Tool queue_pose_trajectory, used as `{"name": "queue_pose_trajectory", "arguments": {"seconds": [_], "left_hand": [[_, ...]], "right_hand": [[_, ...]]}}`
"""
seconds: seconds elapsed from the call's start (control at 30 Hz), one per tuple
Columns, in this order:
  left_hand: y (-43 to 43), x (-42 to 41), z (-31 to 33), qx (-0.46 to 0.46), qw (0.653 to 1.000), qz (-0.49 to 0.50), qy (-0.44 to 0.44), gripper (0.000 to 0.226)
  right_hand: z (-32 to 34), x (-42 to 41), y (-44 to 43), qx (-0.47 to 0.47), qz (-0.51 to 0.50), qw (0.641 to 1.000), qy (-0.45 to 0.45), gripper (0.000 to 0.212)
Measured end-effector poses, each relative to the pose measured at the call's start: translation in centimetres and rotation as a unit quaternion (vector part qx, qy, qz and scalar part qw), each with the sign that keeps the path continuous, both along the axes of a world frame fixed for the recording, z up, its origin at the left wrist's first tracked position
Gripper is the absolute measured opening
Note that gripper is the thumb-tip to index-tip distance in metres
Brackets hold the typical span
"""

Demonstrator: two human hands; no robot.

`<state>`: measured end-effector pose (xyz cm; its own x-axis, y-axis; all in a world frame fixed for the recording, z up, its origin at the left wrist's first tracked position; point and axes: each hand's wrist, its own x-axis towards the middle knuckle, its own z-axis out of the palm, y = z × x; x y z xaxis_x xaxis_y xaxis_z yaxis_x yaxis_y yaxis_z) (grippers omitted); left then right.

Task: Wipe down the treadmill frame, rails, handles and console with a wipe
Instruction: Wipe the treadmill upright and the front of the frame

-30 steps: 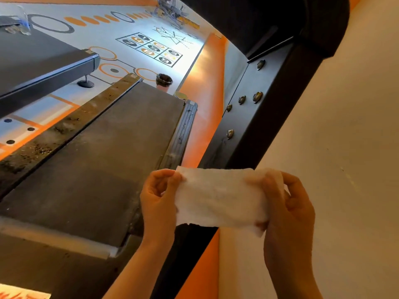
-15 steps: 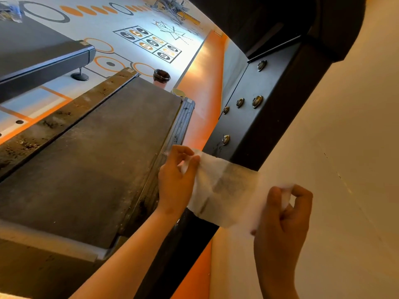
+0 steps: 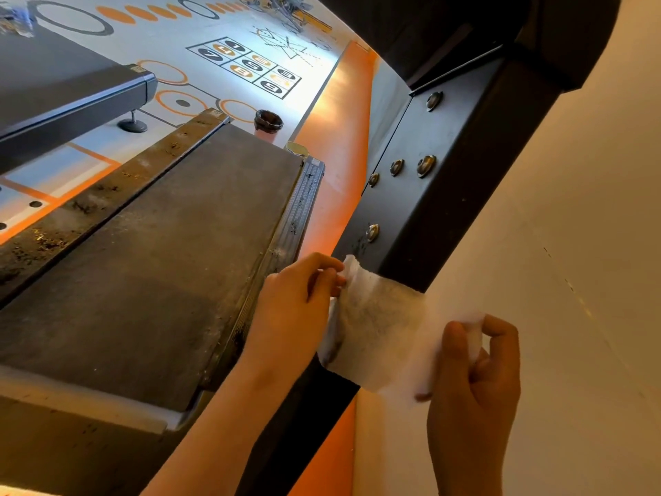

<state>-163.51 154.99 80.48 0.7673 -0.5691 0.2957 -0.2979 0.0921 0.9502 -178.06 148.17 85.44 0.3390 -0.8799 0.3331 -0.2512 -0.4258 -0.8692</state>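
A white wipe point(image 3: 386, 327), smudged grey in its middle, is stretched between my two hands in front of the treadmill's black upright frame point(image 3: 440, 180). My left hand point(image 3: 297, 306) pinches its upper left corner. At the wipe's right edge, my right hand point(image 3: 475, 374) pinches it between thumb and fingers. The upright carries several round bolts and shows dust near its lower part. The dusty treadmill belt point(image 3: 150, 266) lies to the left, with its ribbed right side rail point(image 3: 297, 216) just beside my left hand.
A cream wall point(image 3: 558, 281) fills the right side. A second treadmill deck point(image 3: 71, 91) stands at the upper left. A small dark-lined bin point(image 3: 267, 124) sits beyond the belt's far end on the patterned grey and orange floor point(image 3: 332, 112).
The wipe was turned over, so a smudged grey face now shows. Both hands lifted it toward the black upright, and my right hand dropped lower than my left.
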Motion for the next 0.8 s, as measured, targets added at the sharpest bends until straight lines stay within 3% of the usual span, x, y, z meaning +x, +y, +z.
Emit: {"name": "queue_pose_trajectory", "arguments": {"seconds": [0.07,0.1,0.17,0.23,0.4,0.53,0.67,0.8], "left_hand": [[1.0,-1.8,1.6,0.054,0.996,-0.051,0.056,0.004],[1.1,-3.0,2.4,0.062,0.991,-0.075,0.094,0.02],[0.5,-5.1,3.1,0.069,0.989,-0.079,0.108,0.074],[-0.3,-5.4,3.1,0.069,0.991,-0.043,0.104,0.096],[-0.8,-4.4,3.2,0.02,0.988,-0.031,0.149,0.078],[-1.8,-5.0,2.9,0.017,0.98,-0.066,0.188,0.106],[-3.0,-4.2,2.7,0.066,0.986,0.002,0.152,0.098],[-3.0,-3.4,1.6,0.067,0.993,0.004,0.094,0.092]], "right_hand": [[0.0,-0.2,0.4,0.005,0.014,1.0,-0.011,0.021],[0.0,-0.3,0.5,0.007,0.021,1.0,-0.017,0.024],[-0.2,-0.2,0.7,0.009,0.03,0.999,-0.024,0.024],[-0.4,0.1,0.6,0.003,0.039,0.999,-0.028,0.017],[-0.3,0.9,0.6,-0.03,0.061,0.997,-0.043,0.006],[-0.5,1.8,0.3,-0.075,0.072,0.994,-0.044,0.002],[-0.6,2.6,-0.3,-0.083,0.071,0.993,-0.043,0.005],[-0.6,3.1,-0.8,-0.099,0.072,0.991,-0.052,0.005]]}}
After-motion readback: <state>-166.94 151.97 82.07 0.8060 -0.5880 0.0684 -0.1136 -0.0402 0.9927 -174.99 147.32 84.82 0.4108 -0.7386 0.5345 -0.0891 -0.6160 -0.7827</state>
